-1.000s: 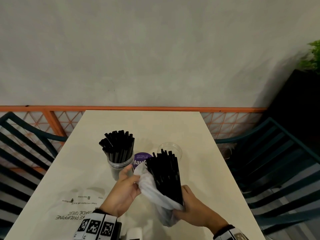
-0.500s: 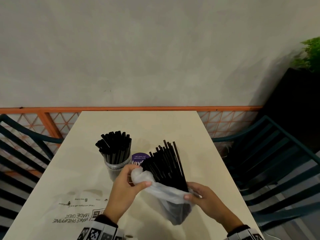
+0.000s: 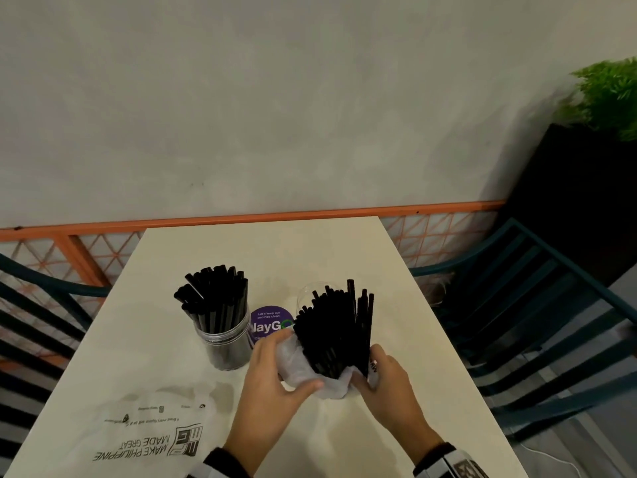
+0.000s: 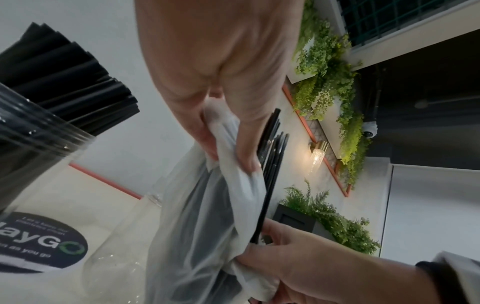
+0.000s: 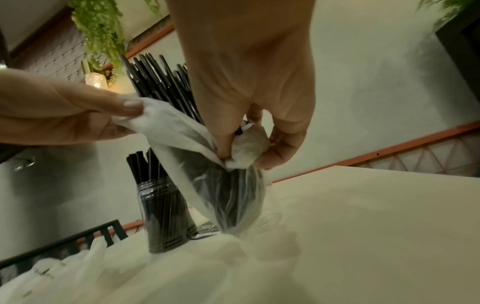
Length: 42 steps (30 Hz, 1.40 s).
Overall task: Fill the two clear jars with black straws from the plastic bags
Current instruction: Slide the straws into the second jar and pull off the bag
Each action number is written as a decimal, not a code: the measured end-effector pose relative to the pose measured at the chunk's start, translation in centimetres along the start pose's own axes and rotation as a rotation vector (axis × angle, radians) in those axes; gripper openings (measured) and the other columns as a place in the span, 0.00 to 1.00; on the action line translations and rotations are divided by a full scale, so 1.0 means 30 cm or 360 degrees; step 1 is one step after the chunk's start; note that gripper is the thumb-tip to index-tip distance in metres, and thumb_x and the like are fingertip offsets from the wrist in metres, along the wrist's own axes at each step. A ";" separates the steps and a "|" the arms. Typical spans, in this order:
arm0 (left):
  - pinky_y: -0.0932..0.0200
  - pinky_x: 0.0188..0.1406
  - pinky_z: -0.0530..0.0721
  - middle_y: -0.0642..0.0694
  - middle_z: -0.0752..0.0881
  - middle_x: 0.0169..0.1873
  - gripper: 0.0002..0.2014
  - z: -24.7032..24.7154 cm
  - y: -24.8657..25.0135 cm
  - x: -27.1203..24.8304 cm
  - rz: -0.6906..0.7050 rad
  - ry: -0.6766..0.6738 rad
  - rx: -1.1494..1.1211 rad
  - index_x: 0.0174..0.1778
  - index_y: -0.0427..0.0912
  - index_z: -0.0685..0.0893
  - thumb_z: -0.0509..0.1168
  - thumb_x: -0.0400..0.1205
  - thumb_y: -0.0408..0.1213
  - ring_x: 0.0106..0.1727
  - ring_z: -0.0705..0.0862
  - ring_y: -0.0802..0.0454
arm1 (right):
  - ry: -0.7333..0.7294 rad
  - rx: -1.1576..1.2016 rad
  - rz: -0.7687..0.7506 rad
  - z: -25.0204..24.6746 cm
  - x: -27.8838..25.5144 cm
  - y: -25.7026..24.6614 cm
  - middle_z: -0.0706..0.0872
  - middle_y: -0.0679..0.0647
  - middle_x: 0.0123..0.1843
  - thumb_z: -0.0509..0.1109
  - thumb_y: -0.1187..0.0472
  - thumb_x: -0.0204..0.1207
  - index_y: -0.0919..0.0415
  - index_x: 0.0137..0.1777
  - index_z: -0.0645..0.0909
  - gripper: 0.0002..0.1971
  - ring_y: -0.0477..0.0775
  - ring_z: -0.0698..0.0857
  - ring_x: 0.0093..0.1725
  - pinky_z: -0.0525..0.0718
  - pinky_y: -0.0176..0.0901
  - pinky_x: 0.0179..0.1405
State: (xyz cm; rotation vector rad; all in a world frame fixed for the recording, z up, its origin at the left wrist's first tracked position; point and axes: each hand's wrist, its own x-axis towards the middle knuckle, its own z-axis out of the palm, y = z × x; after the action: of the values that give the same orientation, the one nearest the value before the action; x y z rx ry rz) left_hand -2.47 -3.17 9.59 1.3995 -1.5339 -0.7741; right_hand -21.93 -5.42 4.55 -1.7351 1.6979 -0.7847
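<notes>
A clear jar (image 3: 225,343) packed with black straws stands left of centre on the table. A second clear jar (image 3: 307,290) shows only its rim behind a thin white plastic bag (image 3: 303,369). The bag stands upright and a bundle of black straws (image 3: 337,329) fans out of its mouth. My left hand (image 3: 282,370) pinches the bag's left rim between thumb and fingers. My right hand (image 3: 374,372) pinches the bunched right rim. The wrist views show the same grips: left hand (image 4: 228,144) on the bag (image 4: 202,226), right hand (image 5: 249,139) on the bag (image 5: 233,197).
An emptied printed plastic bag (image 3: 148,439) lies flat at the table's near left. A round purple sticker (image 3: 270,324) is between the jars. Teal slatted chairs stand left (image 3: 34,305) and right (image 3: 534,305) of the cream table (image 3: 275,250). A black planter (image 3: 586,188) stands far right.
The bag of straws has gone from leaning in my hands to standing upright nearer the second jar. My right hand moved from under the bag up to its rim.
</notes>
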 end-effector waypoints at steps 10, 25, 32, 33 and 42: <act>0.64 0.42 0.76 0.42 0.75 0.45 0.25 0.039 -0.015 0.012 -0.0293 0.0366 0.0018 0.45 0.43 0.69 0.80 0.63 0.35 0.45 0.77 0.53 | -0.0368 0.0702 0.0156 -0.001 -0.072 -0.031 0.82 0.48 0.51 0.73 0.62 0.73 0.49 0.55 0.75 0.15 0.47 0.87 0.44 0.84 0.35 0.37; 0.75 0.28 0.79 0.52 0.81 0.36 0.15 0.030 -0.028 -0.024 -0.0061 0.0001 0.0093 0.32 0.54 0.79 0.79 0.65 0.32 0.37 0.83 0.62 | -0.0378 0.0957 0.0190 -0.020 -0.050 0.015 0.85 0.53 0.55 0.74 0.59 0.67 0.57 0.59 0.80 0.20 0.56 0.87 0.52 0.85 0.38 0.47; 0.75 0.35 0.79 0.54 0.83 0.34 0.11 0.046 -0.026 -0.028 -0.0087 -0.0198 -0.0053 0.28 0.63 0.84 0.79 0.61 0.44 0.39 0.83 0.64 | -0.0360 0.0864 0.0152 0.009 -0.043 0.026 0.83 0.55 0.60 0.76 0.56 0.70 0.46 0.59 0.77 0.19 0.51 0.88 0.53 0.88 0.42 0.48; 0.75 0.36 0.80 0.57 0.84 0.37 0.05 0.047 -0.023 -0.032 -0.0056 -0.0261 -0.0119 0.30 0.65 0.87 0.76 0.61 0.51 0.39 0.84 0.64 | -0.0322 0.0865 0.0167 0.015 -0.038 0.038 0.83 0.57 0.59 0.75 0.57 0.70 0.47 0.57 0.79 0.16 0.54 0.88 0.52 0.89 0.45 0.48; 0.78 0.60 0.68 0.71 0.69 0.58 0.28 0.008 0.060 -0.006 0.0446 0.0145 0.0205 0.61 0.62 0.75 0.71 0.65 0.59 0.62 0.72 0.69 | -0.0121 0.0722 0.0197 0.004 -0.023 0.090 0.88 0.56 0.48 0.70 0.69 0.73 0.47 0.46 0.85 0.14 0.56 0.86 0.45 0.90 0.42 0.40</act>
State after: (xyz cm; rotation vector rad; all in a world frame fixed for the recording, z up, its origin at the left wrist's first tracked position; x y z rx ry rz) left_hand -3.45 -2.73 11.05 1.2564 -1.6864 -0.4423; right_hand -23.63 -4.77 2.41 -1.3201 1.4249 -0.9475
